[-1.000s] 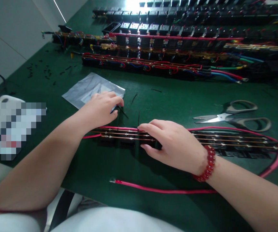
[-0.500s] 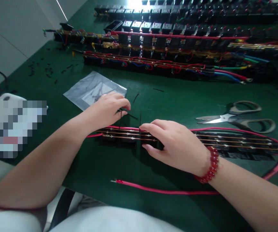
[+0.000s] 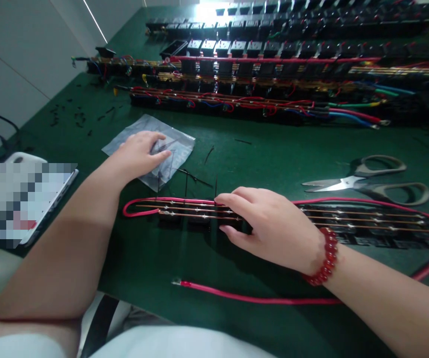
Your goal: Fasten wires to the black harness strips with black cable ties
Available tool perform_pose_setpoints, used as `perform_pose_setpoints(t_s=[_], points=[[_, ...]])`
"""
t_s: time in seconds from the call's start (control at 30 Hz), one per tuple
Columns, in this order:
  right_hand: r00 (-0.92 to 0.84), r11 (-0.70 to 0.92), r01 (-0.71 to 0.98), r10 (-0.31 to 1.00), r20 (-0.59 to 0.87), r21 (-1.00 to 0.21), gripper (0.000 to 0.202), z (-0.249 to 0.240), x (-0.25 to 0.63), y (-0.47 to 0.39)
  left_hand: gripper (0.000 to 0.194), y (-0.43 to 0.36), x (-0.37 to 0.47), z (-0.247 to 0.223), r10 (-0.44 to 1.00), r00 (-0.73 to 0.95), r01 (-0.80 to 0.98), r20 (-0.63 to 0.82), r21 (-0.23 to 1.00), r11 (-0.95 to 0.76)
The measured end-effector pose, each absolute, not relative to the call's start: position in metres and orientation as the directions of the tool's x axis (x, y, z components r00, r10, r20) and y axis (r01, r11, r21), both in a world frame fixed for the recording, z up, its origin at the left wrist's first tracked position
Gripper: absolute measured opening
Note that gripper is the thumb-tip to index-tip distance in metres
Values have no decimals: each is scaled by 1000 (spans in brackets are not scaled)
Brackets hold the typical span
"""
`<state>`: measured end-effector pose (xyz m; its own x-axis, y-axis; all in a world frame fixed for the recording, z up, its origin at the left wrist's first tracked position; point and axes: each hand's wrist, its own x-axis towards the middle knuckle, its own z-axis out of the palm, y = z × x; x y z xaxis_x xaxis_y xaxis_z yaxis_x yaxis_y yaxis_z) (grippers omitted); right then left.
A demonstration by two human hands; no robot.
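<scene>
My left hand [image 3: 139,151] is over a clear plastic bag [image 3: 179,146] of thin black cable ties, thumb and fingers apart, with nothing seen between them. My right hand [image 3: 270,228] grips a power strip assembly [image 3: 195,211] of black socket modules joined by copper bars, fingers on its far side and thumb on the near side. A red wire [image 3: 184,200] runs along the far edge of the strip and loops back at its left end. Several black cable ties [image 3: 186,184] stick up from the strip; my right fingertips touch near one.
Scissors [image 3: 352,181] lie beyond the strip at the right. A loose red cable end [image 3: 236,295] lies near the front edge. Several wired socket strips [image 3: 236,102] stand at the back. A partly blurred phone-like device [image 3: 50,199] is at the left; black scraps [image 3: 78,117] lie behind.
My left hand has moved left and back from the strip to over the plastic bag, uncovering the red wire loop. My right hand stays on the strip. The view has shifted slightly.
</scene>
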<state>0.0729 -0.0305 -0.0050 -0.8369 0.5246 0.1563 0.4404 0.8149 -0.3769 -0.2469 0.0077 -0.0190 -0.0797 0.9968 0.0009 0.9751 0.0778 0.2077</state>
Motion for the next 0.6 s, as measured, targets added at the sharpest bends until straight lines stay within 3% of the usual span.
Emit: perform_pose_setpoints(t_s=[0.1,0.23,0.33,0.6], points=[[-836,815,442,526,157,-375,33,-6,74,-31,54,13,-261,-19,967,-251,956,54,169,238],[-834,814,445,529,157,-374,34,-7,74,-31,73,13,-270,-24,898,-436,898,61,99,429],[-834,813,450,530,151,-369,32,-7,74,-31,76,13,-269,-29,907,-419,907,42,62,416],[-833,806,453,535,141,-382,34,-6,73,-31,58,15,-259,-34,957,-278,960,84,49,275]])
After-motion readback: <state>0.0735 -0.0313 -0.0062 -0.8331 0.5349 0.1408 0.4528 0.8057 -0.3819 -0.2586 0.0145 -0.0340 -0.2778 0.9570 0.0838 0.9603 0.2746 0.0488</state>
